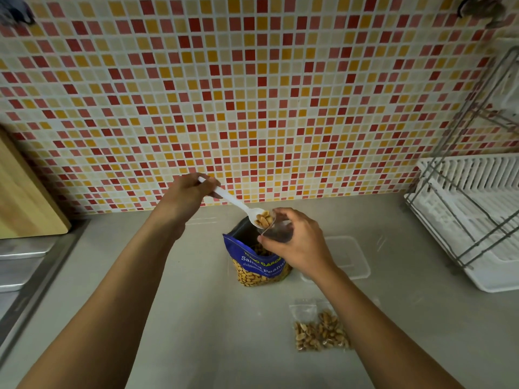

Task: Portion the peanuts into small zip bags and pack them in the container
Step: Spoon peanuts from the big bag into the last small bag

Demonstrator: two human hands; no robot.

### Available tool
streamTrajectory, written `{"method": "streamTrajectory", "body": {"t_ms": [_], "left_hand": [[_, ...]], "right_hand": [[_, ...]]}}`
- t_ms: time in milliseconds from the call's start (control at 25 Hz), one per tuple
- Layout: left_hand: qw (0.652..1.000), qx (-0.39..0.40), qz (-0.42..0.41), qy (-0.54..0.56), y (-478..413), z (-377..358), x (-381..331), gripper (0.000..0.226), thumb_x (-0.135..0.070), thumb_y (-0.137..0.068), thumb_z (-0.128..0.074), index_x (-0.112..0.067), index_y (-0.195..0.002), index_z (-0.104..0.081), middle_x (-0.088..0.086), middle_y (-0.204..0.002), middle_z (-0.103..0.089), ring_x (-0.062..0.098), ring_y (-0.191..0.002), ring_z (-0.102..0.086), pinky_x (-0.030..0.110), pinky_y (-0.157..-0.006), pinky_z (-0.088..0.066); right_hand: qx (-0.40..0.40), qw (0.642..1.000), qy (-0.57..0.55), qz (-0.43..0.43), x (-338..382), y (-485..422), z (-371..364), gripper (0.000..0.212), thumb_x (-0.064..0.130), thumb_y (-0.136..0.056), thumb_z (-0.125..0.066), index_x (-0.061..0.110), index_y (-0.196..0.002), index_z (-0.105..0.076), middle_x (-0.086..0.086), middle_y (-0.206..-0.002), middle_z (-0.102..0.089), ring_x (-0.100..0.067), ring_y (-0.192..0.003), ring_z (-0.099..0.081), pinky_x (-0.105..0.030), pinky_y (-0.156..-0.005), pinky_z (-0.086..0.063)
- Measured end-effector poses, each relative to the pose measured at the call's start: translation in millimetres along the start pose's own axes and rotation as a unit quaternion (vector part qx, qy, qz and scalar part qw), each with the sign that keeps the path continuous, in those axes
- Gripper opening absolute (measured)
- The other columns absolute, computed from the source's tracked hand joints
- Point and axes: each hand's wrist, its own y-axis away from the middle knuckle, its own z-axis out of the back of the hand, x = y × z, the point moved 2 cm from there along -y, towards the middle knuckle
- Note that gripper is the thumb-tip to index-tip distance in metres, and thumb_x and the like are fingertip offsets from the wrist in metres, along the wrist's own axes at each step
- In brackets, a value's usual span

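At my far left a wooden board (pixel 25 197) sits by the tiled wall (pixel 252 94), with the steel edge of a sink (pixel 22 265) below it. My left hand (pixel 186 197) grips the handle of a white plastic spoon (pixel 236 203), fingers curled round it, and the spoon's bowl carries a heap of peanuts (pixel 264 219). The bowl is right at the mouth of a small clear zip bag (pixel 276 230), which my right hand (pixel 297 242) pinches open between thumb and fingers, just above the big blue peanut bag (pixel 252 259). That blue bag stands upright and open on the grey counter (pixel 210 318) (nuts show through its clear lower window). Just right of it, partly hidden by my right wrist, the clear plastic container (pixel 348 256) rests on the counter; I cannot tell whether anything is inside. Nearer to me, beside my right forearm, filled zip bags (pixel 320 329) of peanuts lie flat on the counter, touching each other. At the far right stands a white dish rack (pixel 463 220) with a wire frame.
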Motion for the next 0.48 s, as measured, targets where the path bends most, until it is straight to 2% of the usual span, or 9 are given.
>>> {"method": "streamTrajectory", "body": {"t_ms": [120,200,280,360,440,480], "left_hand": [[0.980,0.029,-0.156,-0.119,18.5,-8.8,-23.1,0.019,-0.024,-0.097,-0.046,-0.014,-0.093,-0.062,-0.004,-0.094,-0.060,0.009,-0.083,-0.054,0.022,-0.072,-0.042],[0.965,0.004,-0.211,-0.159,24.3,-2.7,-34.5,0.018,-0.025,-0.096,-0.046,-0.015,-0.096,-0.062,-0.006,-0.087,-0.060,0.008,-0.075,-0.053,0.019,-0.064,-0.041],[0.977,-0.054,-0.182,-0.096,20.4,12.3,-39.1,0.018,-0.026,-0.096,-0.047,-0.016,-0.098,-0.062,-0.007,-0.088,-0.061,0.011,-0.073,-0.053,0.021,-0.062,-0.041],[0.987,-0.098,-0.125,-0.033,9.7,20.6,-27.3,0.019,-0.026,-0.096,-0.047,-0.015,-0.100,-0.062,-0.004,-0.098,-0.062,0.012,-0.081,-0.055,0.023,-0.069,-0.042],[0.991,-0.062,-0.084,-0.080,2.7,6.4,-4.5,0.019,-0.024,-0.096,-0.047,-0.014,-0.101,-0.063,0.000,-0.106,-0.061,0.015,-0.092,-0.054,0.028,-0.077,-0.040],[0.988,-0.023,-0.082,-0.128,2.5,-7.8,8.9,0.020,-0.023,-0.096,-0.048,-0.012,-0.101,-0.064,0.003,-0.106,-0.061,0.017,-0.093,-0.053,0.028,-0.077,-0.040]], "right_hand": [[-0.008,0.999,-0.036,0.003,3.9,2.0,-1.9,0.058,0.043,-0.065,-0.079,0.023,-0.116,-0.058,0.006,-0.109,-0.065,-0.009,-0.091,-0.062,-0.028,-0.077,-0.055],[-0.011,0.999,-0.050,0.000,3.4,1.8,-2.2,0.059,0.044,-0.066,-0.079,0.022,-0.116,-0.058,0.007,-0.111,-0.065,-0.011,-0.093,-0.062,-0.029,-0.077,-0.055],[-0.016,0.995,-0.092,-0.041,-0.6,1.9,1.9,0.053,0.045,-0.066,-0.079,0.023,-0.109,-0.060,0.009,-0.106,-0.066,-0.011,-0.092,-0.064,-0.029,-0.077,-0.056],[-0.029,0.981,-0.164,-0.102,-5.7,1.1,9.7,0.039,0.043,-0.067,-0.079,0.025,-0.096,-0.059,0.010,-0.094,-0.067,-0.010,-0.086,-0.065,-0.026,-0.072,-0.056],[-0.053,0.973,-0.186,-0.123,-8.7,-1.0,18.8,0.031,0.040,-0.068,-0.078,0.024,-0.087,-0.059,0.011,-0.083,-0.065,-0.007,-0.079,-0.064,-0.019,-0.064,-0.051],[-0.060,0.972,-0.189,-0.123,-7.8,-2.4,22.6,0.031,0.039,-0.069,-0.078,0.022,-0.085,-0.059,0.009,-0.081,-0.065,-0.006,-0.076,-0.064,-0.018,-0.062,-0.050]]}}
